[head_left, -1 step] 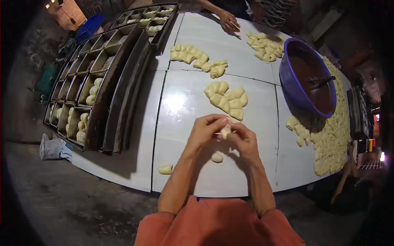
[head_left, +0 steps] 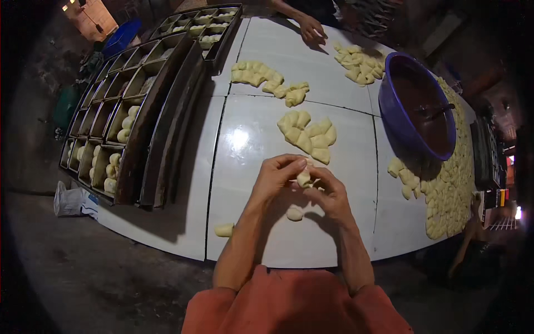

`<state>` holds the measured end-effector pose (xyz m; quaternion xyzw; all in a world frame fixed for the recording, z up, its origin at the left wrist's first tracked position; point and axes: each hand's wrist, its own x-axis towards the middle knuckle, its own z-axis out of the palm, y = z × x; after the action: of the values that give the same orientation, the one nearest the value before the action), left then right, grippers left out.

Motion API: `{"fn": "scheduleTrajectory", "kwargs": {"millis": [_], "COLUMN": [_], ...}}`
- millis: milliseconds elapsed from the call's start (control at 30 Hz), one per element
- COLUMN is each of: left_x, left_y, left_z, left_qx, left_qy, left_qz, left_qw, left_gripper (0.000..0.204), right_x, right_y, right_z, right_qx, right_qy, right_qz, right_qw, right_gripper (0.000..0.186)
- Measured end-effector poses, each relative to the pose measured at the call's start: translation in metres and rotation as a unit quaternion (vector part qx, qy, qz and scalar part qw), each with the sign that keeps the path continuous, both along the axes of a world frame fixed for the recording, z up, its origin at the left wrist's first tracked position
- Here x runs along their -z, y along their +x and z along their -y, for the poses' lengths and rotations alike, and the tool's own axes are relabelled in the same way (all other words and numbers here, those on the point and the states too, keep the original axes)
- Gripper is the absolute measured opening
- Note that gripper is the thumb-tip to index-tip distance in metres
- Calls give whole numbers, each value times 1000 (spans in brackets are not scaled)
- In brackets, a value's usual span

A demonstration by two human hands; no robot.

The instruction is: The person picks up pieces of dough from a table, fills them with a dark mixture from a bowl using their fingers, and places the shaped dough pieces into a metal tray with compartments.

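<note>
My left hand (head_left: pixel 280 175) and my right hand (head_left: pixel 328 192) are pinched together around a small pale dough piece (head_left: pixel 303 178), above the white tiled table (head_left: pixel 245 139). A rounded dough ball (head_left: pixel 294 214) lies just below them, and a short dough roll (head_left: pixel 224 230) lies beside my left forearm. Beyond my hands is a cluster of cut dough pieces (head_left: pixel 306 133), with a further strip of pieces (head_left: pixel 256 72) behind it.
Metal trays (head_left: pixel 128 33) with divided compartments, some holding dough balls, stand at left. A purple basin (head_left: pixel 400 122) of brown mixture with a utensil is at right, beside many dough pieces (head_left: pixel 448 206). A co-worker's hand (head_left: pixel 311 30) rests near another dough pile (head_left: pixel 359 64) at the back.
My fingers have shifted very slightly around the dough piece, which sits a touch differently between them. The picture is a little darker.
</note>
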<state>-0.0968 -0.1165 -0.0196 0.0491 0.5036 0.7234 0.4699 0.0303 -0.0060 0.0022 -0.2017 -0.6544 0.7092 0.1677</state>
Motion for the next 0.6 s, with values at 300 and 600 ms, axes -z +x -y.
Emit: {"fn": "scheduleTrajectory", "kwargs": {"millis": [300,600], "left_x": [-7,2], "left_y": [21,41], "left_z": [9,17], "left_qx": [3,10], "left_qy": [23,-51], "left_qz": [-91,-151], "left_qw": [996,987], "left_gripper": [31,24], "right_x": [29,39], "right_y": [-8,-5], "right_z": [4,5], "right_qx": [113,124], "right_qy": [194,265], "right_qz": [-151,-47], "right_qw": [963,955], "right_gripper": [19,15]}}
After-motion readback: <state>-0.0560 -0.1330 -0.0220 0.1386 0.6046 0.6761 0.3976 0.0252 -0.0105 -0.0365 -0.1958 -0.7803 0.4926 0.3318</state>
